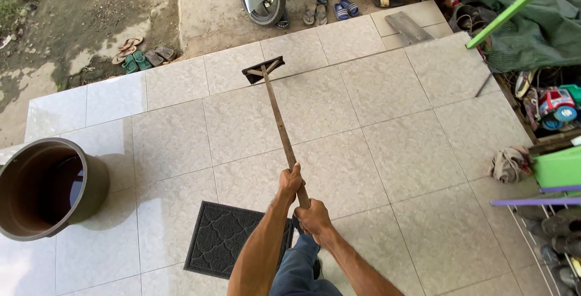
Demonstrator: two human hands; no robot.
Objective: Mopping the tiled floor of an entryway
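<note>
Tiled floor (387, 144) lies open; both hands (302, 202) grip squeegee (279, 123).

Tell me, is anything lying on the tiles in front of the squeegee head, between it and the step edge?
Nothing visible does. The squeegee head sits on bare tiles close to the step edge. The sandals and the wheel lie beyond the edge. Both the left hand and the right hand grip the handle.

bucket (42, 187) cut off, wheel (264, 9) half covered
</note>
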